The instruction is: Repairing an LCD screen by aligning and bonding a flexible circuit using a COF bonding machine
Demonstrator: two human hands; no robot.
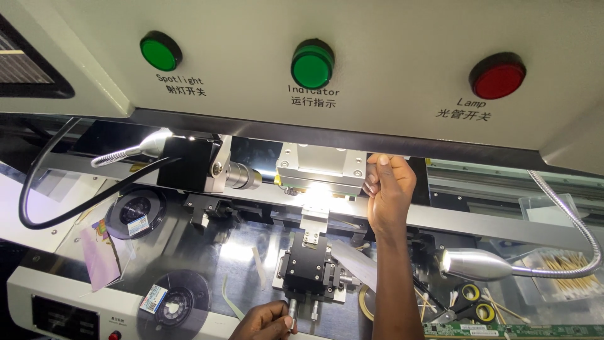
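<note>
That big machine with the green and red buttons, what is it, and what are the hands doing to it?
A camera on a person's head looks down at a work machine. Its pale panel has two green buttons and one red. The right hand reaches up and touches a silvery block over a bright light. The left hand pinches a small knob on a black stand. Bendy lamps shine down. Round reels, cotton swabs and scissors lie around.
</note>
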